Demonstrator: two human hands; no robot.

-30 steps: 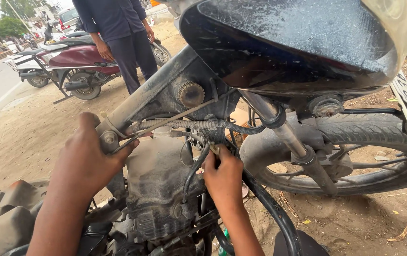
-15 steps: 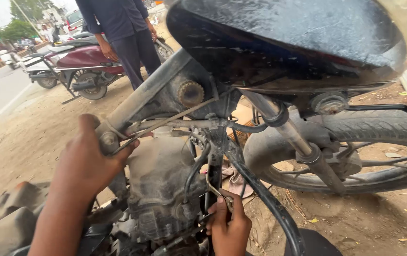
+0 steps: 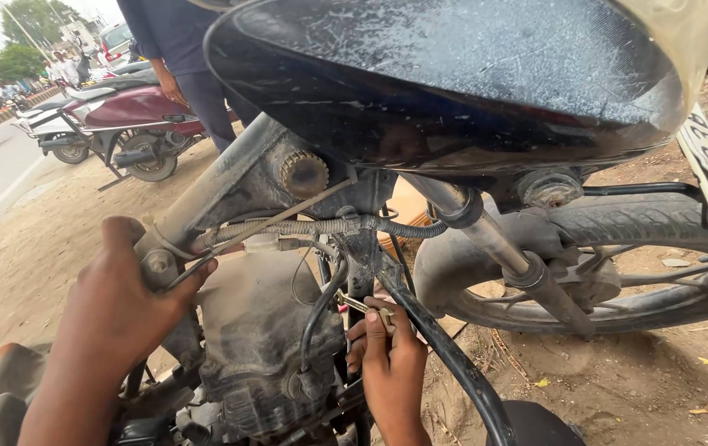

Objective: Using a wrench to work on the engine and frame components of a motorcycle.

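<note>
Since the half-second before, my right hand (image 3: 391,359) had risen from the lower edge of view and closed its fingertips on a small metal tool (image 3: 364,306) held against the black down tube (image 3: 445,351), just beside the dusty engine (image 3: 267,330). My left hand (image 3: 123,301) remained wrapped around the grey frame tube (image 3: 205,198), thumb pressed near a bolt (image 3: 158,263). Cables (image 3: 321,227) ran across between us and the front wheel (image 3: 618,264), which rested on the dirt ground (image 3: 634,380). Behind, a person in dark clothes (image 3: 176,49) stood by a parked maroon motorcycle (image 3: 127,116).
</note>
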